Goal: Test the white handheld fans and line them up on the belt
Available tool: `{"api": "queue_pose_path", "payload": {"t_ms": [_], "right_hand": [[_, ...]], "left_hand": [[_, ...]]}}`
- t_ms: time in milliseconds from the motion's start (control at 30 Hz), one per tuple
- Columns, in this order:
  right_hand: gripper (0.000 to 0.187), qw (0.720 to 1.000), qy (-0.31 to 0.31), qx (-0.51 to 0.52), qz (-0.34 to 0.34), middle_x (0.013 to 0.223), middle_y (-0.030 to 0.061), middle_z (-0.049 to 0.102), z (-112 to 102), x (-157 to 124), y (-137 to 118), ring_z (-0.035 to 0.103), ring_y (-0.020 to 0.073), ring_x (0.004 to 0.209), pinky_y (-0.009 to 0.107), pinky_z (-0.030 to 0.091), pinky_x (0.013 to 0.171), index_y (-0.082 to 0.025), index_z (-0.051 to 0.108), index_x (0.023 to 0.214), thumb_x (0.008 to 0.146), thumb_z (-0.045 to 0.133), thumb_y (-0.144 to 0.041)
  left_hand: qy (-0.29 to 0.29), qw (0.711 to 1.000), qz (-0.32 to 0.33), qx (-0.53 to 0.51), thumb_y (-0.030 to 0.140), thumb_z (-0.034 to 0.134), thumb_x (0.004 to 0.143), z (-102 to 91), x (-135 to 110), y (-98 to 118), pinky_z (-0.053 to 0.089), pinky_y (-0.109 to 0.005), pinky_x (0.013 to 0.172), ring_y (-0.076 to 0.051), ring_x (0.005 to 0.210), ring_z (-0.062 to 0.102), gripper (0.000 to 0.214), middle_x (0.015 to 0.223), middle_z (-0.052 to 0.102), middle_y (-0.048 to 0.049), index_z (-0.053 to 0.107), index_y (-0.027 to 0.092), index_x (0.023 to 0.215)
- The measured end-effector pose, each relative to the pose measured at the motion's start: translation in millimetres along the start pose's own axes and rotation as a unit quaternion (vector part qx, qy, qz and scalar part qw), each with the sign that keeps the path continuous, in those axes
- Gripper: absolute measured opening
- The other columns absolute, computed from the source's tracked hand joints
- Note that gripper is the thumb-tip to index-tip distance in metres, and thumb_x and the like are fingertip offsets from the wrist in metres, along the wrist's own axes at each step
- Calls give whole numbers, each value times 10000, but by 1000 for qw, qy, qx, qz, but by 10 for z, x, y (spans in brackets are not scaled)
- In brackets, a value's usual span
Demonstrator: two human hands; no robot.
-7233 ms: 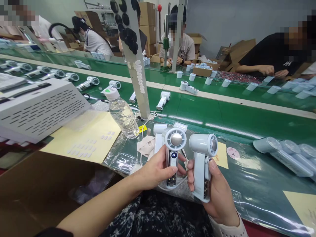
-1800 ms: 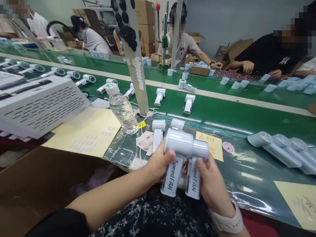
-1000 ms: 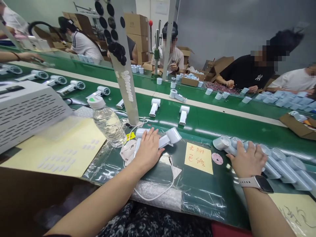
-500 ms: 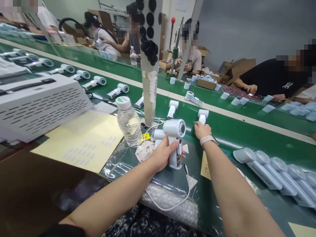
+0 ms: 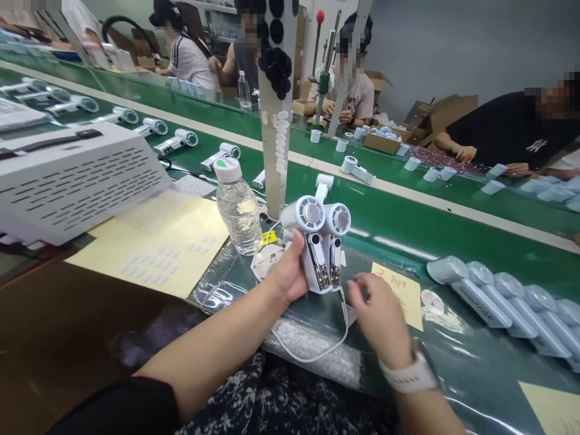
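My left hand (image 5: pixel 287 269) is shut around two white handheld fans (image 5: pixel 317 241), which stand side by side with their round heads up. Their open handles show dark circuit boards, and my fingers hide part of the nearer handle. My right hand (image 5: pixel 376 308) is blurred and hangs in the air just right of the fans, with its fingers apart and nothing in them. Close below it runs a white cable (image 5: pixel 312 353) over a sheet of bubble wrap (image 5: pixel 312 344).
Pale blue fans (image 5: pixel 493 308) lie in a row at right on the plastic-covered green conveyor belt (image 5: pixel 399 235). On the left stand a water bottle (image 5: pixel 238 211), a yellow sheet of small stickers (image 5: pixel 154 241) and a grey vented metal box (image 5: pixel 77 187).
My right hand has left the belt and come back toward me. The white fan it reached for now stands beside the other in my left hand.
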State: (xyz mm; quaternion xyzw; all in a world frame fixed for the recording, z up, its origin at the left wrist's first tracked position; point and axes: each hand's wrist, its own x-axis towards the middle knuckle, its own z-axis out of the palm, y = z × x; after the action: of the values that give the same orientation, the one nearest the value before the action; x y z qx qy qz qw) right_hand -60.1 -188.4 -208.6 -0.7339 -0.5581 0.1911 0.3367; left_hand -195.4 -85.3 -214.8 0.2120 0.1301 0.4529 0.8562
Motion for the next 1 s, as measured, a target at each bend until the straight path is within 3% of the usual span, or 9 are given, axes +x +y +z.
{"api": "queue_pose_path", "payload": {"t_ms": [67,133,300,400,467,567,667,833,1000], "right_hand": [[116,1000,17,-2,-2,1107,213,623,141,13,50,484,429,1176,642,337,1002,-222,518,733,792,565,-310],[78,1000,6,23,-11,1145,197,608,236,-22,63,457,406,1211,610,323,1031,-231,500,759,783,552,-284],[190,988,-69,137,37,695,39,601,226,-273,-1,609,250,700,420,500,676,-236,458,806,901,472,-400],[298,948,-138,274,86,618,-20,573,175,-368,-69,587,187,607,317,473,597,-197,557,943,863,567,-483],[400,915,-163,350,117,581,-26,551,176,-381,-130,545,165,577,295,440,578,-167,635,920,791,663,-544],[420,906,-127,391,105,558,-30,521,226,-369,-225,492,139,546,274,402,544,-181,620,743,763,698,-594],[411,909,-80,400,82,566,-51,486,268,-362,-277,459,123,527,256,376,520,-209,546,723,832,638,-595],[388,926,-140,346,63,586,-38,519,281,-382,-268,477,128,545,259,369,536,-211,541,713,864,622,-559],[413,921,-56,375,90,526,-59,458,433,-442,-292,432,128,497,266,333,517,-226,491,704,910,545,-580]], "left_hand": [[-14,1000,1,18,646,787,642,4,4,21,551,-424,914,-278,979,696,505,856,739,-33,671,198,843],[-33,998,-10,45,675,746,674,14,-2,41,554,-464,898,-317,1024,683,505,860,735,-57,660,198,817],[-69,994,9,88,693,729,676,61,-40,75,544,-459,907,-344,1133,634,532,1025,722,-109,644,174,759],[-81,993,20,87,750,728,617,78,-41,66,551,-442,896,-347,1139,630,603,1088,703,-114,623,162,701],[-79,994,12,77,774,731,574,80,-34,52,559,-437,877,-344,1116,641,636,1082,703,-114,605,160,678],[-73,995,11,73,776,742,543,76,-27,34,571,-410,841,-330,1084,654,649,1091,699,-122,589,156,662],[-63,995,20,74,791,731,519,77,-30,35,583,-372,800,-315,1060,663,669,1101,693,-117,588,151,648],[-58,997,6,46,758,758,531,92,-41,55,588,-338,744,-274,971,692,638,1045,704,-93,585,154,645],[-54,996,28,65,778,734,529,70,-38,-1,573,-325,747,-244,926,688,648,982,704,-84,610,154,657]]}}
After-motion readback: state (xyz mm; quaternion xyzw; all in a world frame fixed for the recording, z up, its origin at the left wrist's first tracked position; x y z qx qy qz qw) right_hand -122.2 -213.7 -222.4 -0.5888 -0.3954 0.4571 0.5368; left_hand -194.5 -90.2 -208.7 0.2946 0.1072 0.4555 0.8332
